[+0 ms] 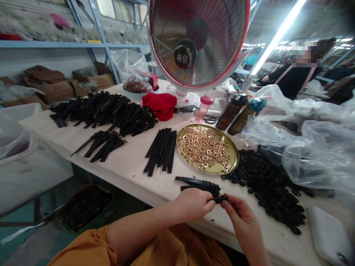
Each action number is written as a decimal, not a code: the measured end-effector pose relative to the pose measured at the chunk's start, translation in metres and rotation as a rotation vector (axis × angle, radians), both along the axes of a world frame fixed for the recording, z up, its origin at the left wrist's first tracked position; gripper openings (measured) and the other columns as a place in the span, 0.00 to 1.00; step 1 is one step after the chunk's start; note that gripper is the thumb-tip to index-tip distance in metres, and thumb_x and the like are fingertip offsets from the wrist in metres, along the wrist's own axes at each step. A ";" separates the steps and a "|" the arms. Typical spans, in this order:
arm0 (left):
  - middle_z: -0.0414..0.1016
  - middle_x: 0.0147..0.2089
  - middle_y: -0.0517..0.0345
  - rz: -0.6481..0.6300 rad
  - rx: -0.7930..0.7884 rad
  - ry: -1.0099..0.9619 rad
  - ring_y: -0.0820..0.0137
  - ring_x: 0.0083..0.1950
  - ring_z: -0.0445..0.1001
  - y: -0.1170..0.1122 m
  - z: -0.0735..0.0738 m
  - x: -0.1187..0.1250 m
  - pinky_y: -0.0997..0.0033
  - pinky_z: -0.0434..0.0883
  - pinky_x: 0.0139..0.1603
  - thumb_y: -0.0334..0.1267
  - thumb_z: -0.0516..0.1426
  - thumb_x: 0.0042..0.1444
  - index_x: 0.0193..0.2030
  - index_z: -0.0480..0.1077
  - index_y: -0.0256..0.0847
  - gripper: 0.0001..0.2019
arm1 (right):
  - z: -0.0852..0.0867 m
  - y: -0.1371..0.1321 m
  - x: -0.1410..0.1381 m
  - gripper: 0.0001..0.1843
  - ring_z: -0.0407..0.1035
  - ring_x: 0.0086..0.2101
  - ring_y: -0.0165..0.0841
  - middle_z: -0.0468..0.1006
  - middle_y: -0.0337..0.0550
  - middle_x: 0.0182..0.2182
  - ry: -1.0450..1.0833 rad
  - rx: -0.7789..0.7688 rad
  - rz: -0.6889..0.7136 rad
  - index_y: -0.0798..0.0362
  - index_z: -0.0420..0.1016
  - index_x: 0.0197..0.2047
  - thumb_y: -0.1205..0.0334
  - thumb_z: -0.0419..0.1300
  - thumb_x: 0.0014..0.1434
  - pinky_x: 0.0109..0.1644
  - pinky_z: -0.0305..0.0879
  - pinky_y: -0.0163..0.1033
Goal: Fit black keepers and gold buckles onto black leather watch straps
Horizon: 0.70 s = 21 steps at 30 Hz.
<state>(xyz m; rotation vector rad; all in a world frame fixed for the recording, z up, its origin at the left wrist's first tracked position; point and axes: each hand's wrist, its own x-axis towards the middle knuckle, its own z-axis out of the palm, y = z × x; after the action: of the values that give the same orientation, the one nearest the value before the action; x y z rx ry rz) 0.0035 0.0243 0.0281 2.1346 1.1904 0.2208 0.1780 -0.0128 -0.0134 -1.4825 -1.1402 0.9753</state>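
Near the table's front edge, my left hand (198,202) is closed on the end of a black strap (191,188), whose length is partly hidden by the hand. Fingers of my right hand (242,214) pinch a small black loop (224,198) against that end. Just behind lies another black strap (191,180) with several loops around it. A round gold tray (235,162) heaped with gold buckles (205,147) stands beyond the hands. To the right spreads a pile of black loops (266,184). Flat black straps (163,151) lie left of the tray.
Bundles of buckled black straps (105,111) cover the table's far left. A large fan heater (199,40) stands at the back, near a pink bottle (204,109) and dark bottles (231,111). Plastic bags (327,155) and a white phone-like object (330,232) lie right. A person (294,75) is behind.
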 end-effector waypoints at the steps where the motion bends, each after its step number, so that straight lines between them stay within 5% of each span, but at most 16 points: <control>1: 0.75 0.32 0.53 -0.017 -0.004 0.024 0.68 0.31 0.70 0.001 0.000 0.000 0.75 0.59 0.28 0.43 0.46 0.56 0.35 0.73 0.39 0.16 | 0.000 -0.001 0.002 0.15 0.70 0.31 0.35 0.77 0.42 0.29 -0.020 -0.002 0.028 0.52 0.73 0.33 0.53 0.65 0.43 0.38 0.68 0.42; 14: 0.73 0.27 0.57 -0.100 -0.094 -0.011 0.71 0.27 0.67 0.003 -0.008 0.000 0.76 0.52 0.23 0.40 0.48 0.54 0.28 0.72 0.39 0.14 | -0.008 -0.004 0.008 0.16 0.67 0.24 0.32 0.73 0.38 0.20 0.024 -0.198 0.175 0.52 0.70 0.30 0.49 0.64 0.44 0.31 0.64 0.37; 21: 0.72 0.29 0.58 -0.017 -0.116 -0.223 0.71 0.31 0.68 -0.003 -0.021 0.011 0.77 0.57 0.29 0.40 0.47 0.56 0.30 0.70 0.38 0.13 | -0.009 -0.002 0.011 0.15 0.66 0.24 0.30 0.72 0.36 0.21 0.315 -0.275 0.100 0.52 0.70 0.29 0.51 0.65 0.44 0.31 0.63 0.36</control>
<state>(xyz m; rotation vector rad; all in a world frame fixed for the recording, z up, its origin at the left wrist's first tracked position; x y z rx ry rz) 0.0147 0.0217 0.0074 1.9616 1.0310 0.3629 0.1892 -0.0147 -0.0227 -1.4286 -0.8829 1.4252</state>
